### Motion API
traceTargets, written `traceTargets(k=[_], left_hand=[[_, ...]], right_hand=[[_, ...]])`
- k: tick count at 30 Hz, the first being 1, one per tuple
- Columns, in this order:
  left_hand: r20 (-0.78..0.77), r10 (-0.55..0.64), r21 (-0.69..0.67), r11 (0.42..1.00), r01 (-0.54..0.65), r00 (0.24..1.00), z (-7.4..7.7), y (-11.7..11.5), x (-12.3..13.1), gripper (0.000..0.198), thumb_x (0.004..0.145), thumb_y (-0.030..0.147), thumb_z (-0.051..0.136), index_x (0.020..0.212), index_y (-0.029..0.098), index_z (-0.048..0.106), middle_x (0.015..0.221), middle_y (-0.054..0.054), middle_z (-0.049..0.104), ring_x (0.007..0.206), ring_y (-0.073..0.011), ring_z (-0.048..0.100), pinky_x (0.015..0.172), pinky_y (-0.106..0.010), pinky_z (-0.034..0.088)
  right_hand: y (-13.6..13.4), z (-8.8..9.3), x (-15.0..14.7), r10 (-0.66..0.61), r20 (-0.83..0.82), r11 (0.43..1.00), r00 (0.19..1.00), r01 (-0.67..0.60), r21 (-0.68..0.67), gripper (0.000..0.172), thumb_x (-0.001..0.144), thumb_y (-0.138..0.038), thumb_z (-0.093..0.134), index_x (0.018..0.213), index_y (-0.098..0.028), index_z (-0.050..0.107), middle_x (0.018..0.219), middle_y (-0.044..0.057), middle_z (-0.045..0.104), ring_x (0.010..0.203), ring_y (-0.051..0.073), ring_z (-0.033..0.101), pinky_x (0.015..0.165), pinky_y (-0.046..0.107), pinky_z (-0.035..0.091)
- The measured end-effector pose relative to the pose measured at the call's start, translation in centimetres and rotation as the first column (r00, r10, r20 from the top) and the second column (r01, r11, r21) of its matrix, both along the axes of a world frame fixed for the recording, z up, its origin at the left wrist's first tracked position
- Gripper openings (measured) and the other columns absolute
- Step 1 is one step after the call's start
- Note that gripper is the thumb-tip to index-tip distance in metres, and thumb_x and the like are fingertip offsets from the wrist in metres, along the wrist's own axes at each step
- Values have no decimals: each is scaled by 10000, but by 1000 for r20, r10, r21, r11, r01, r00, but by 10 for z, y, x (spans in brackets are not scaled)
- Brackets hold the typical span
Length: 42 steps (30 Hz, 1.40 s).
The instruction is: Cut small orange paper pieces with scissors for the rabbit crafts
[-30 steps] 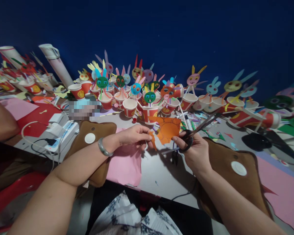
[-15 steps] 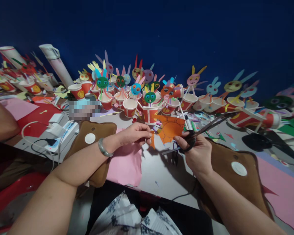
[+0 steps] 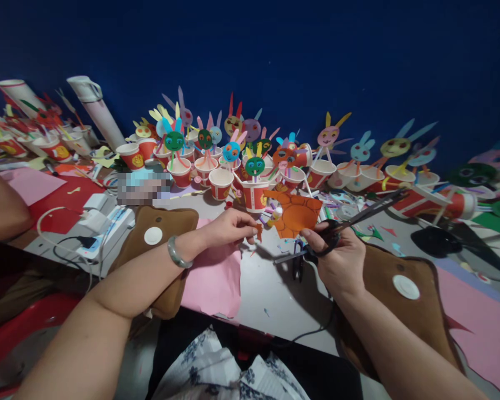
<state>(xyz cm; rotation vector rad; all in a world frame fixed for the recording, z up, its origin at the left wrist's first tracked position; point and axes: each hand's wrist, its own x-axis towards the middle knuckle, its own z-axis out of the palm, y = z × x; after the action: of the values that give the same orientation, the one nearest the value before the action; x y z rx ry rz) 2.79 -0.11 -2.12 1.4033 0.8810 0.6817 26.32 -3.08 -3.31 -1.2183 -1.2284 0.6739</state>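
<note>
Here's the left hand (image 3: 234,226) pinching an orange scrap (image 3: 259,231) at its three o'clock; the right hand (image 3: 341,258) grips the patterned orange sheet (image 3: 299,215) at its ten o'clock, plus scissors (image 3: 366,211), blades toward two o'clock, probably angled to spare the paper. Cups (image 3: 221,189) crowd the desk (image 3: 270,297) at twelve.

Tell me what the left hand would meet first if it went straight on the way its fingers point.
The left hand would probably meet the orange paper in the right hand, though depth is unclear.
</note>
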Motion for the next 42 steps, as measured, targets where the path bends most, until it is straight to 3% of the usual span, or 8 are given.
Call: traceTargets(k=[5, 9, 14, 18, 22, 26, 35, 42], left_hand=[[-14, 39, -36, 999, -40, 999, 3, -3, 2, 331, 835, 202, 592, 1141, 83, 632, 706, -36, 630, 529, -58, 545, 450, -162, 425], [-70, 50, 0, 999, -50, 996, 4, -2, 2, 337, 846, 213, 560, 1154, 93, 625, 719, -43, 639, 506, -60, 532, 439, -171, 423], [-272, 187, 358, 930, -81, 944, 0, 2, -1, 243, 824, 199, 529, 996, 129, 685, 781, -53, 682, 584, -87, 559, 538, -209, 424], [-478, 165, 589, 789, 175, 863, -2, 1, -4, 219, 765, 124, 503, 870, 151, 693, 859, -51, 699, 751, -145, 585, 724, -277, 429], [-680, 59, 597, 624, 504, 731, 2, -5, -5, 200, 796, 109, 450, 707, 147, 626, 769, -50, 645, 817, -178, 544, 897, -357, 355], [-746, 15, 567, 538, 624, 666, 4, -9, -5, 241, 829, 106, 410, 641, 160, 551, 667, -32, 572, 802, -178, 498, 930, -374, 302], [-750, 117, 583, 583, 566, 651, -9, -6, -2, 220, 914, 206, 382, 968, 144, 587, 1129, -121, 586, 1092, -243, 483, 969, -403, 286], [-658, -85, 544, 634, 550, 748, -2, -9, 3, 321, 920, 193, 371, 1198, 203, 529, 1303, -78, 551, 1234, -217, 432, 1076, -407, 186]], right_hand=[[0, 0, 0, -21, 36, 1000, 999, 20, 8, 243, 658, -329, 817, 786, -214, 645, 698, -28, 594, 601, 127, 519, 561, 262, 431], [0, 1, 1, -17, 53, 1000, 998, 17, 1, 246, 659, -333, 815, 782, -212, 641, 688, -29, 588, 578, 123, 510, 548, 261, 429], [0, 2, 1, -25, 47, 1000, 999, 25, 10, 242, 658, -321, 817, 779, -207, 642, 683, -36, 582, 578, 114, 504, 549, 251, 422], [0, 1, 1, -25, 58, 1000, 998, 24, 17, 239, 661, -322, 814, 774, -207, 637, 682, -31, 582, 590, 121, 511, 552, 254, 429], [1, 0, 2, -13, 70, 1000, 997, 12, 12, 249, 666, -346, 810, 780, -210, 635, 696, -25, 591, 590, 126, 516, 548, 261, 439], [0, 0, 2, -4, 59, 1000, 998, 4, 7, 250, 669, -353, 812, 777, -217, 631, 688, -23, 582, 581, 125, 503, 544, 270, 434], [0, -1, 1, 13, 28, 1000, 1000, -13, -3, 228, 676, -333, 814, 780, -235, 636, 707, -21, 580, 594, 129, 500, 554, 276, 424], [-1, 1, 0, 3, 38, 1000, 999, -3, -5, 242, 663, -330, 819, 768, -212, 635, 684, -24, 577, 580, 126, 502, 547, 276, 428]])
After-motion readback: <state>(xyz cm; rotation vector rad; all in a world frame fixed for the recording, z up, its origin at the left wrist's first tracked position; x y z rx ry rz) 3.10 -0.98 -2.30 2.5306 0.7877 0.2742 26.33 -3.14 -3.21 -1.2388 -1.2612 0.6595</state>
